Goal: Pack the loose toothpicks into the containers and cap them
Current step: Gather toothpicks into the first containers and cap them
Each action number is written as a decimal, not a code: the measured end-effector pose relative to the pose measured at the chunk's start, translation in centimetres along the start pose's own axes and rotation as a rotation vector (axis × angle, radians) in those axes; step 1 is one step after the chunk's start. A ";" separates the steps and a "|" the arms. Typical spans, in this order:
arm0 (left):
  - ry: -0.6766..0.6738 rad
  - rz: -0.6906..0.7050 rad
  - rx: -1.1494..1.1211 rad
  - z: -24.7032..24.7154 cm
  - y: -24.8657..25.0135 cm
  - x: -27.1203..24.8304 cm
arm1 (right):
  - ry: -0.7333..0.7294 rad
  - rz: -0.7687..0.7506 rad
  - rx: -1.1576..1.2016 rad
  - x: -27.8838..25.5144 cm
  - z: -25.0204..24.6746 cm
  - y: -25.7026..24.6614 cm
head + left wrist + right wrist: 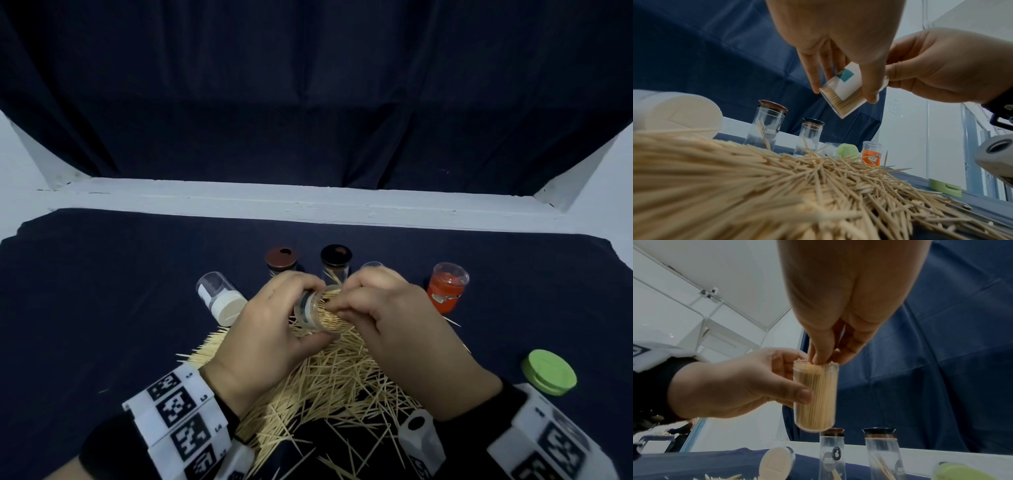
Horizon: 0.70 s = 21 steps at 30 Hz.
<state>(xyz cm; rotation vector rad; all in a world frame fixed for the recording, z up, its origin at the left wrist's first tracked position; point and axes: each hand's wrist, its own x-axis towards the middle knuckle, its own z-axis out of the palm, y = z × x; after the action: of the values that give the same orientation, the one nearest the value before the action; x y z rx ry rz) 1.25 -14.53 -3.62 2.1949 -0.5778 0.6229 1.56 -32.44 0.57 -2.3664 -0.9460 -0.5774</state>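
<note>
A clear plastic container (320, 313) packed with toothpicks is tilted above the big loose toothpick pile (342, 383) on the dark cloth. My left hand (270, 322) grips it round the body, thumb on the near side. My right hand (380, 308) has its fingertips bunched at the container's open mouth, pinching the toothpick ends there. In the right wrist view the container (817, 395) stands nearly upright, with the right fingertips (820, 358) on the toothpick tips. The left wrist view shows the container (842, 95) from below, with a white and teal label, above the pile (797, 186).
Behind the hands stand two glass jars, one with a brown lid (281, 260) and one with a black lid (336, 258), each holding a few toothpicks. A white-capped container (222, 301) lies at the left. A red-filled jar (447, 287) and a green cap (549, 371) are at the right.
</note>
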 end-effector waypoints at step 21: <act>0.059 0.024 -0.005 0.1 -0.3 0.2 | 0.128 0.165 0.026 -0.1 0.1 -0.1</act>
<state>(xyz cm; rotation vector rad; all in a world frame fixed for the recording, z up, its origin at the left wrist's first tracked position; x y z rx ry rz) 1.62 -14.50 -3.75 2.1607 -0.5748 0.6957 1.44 -32.31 0.47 -2.3261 -0.6913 -0.6383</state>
